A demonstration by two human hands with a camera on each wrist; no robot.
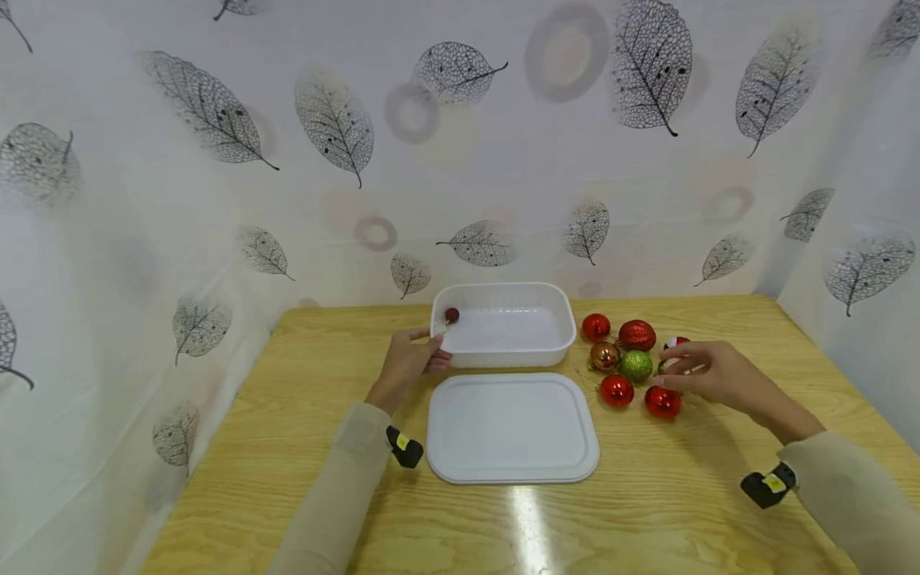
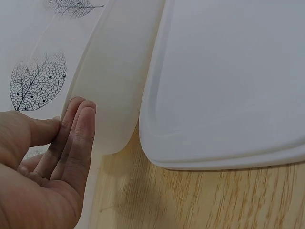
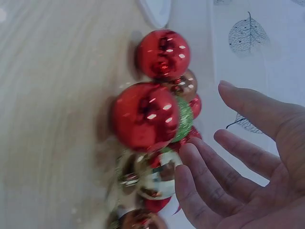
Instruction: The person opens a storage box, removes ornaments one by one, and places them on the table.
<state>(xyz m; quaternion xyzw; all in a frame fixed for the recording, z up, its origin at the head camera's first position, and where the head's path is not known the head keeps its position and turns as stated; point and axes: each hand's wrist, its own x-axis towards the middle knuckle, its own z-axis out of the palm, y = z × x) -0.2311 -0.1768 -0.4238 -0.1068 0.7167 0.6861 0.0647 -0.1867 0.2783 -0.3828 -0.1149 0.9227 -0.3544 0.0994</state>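
A white rectangular container [image 1: 503, 351] stands at the back of the wooden table, with a small dark red ball [image 1: 451, 315] in its left corner. My left hand [image 1: 430, 351] touches the container's left end; its straight fingers [image 2: 78, 126] lie against the wall [image 2: 116, 71]. The flat white lid [image 1: 512, 427] lies in front of the container [image 2: 228, 81]. My right hand [image 1: 676, 371] hovers open over a cluster of ornaments and holds nothing [image 3: 205, 143]. Nearest it are a shiny red ball [image 1: 662, 402] [image 3: 145, 114] and a green glitter ball [image 1: 636, 366] [image 3: 183, 119].
Other ornaments in the cluster: a red ball [image 1: 596, 326], a red glitter oval [image 1: 636, 335], a bronze ball [image 1: 605, 356] and another red ball [image 1: 616, 390]. A leaf-patterned curtain [image 1: 460, 160] closes in the table on the back and both sides.
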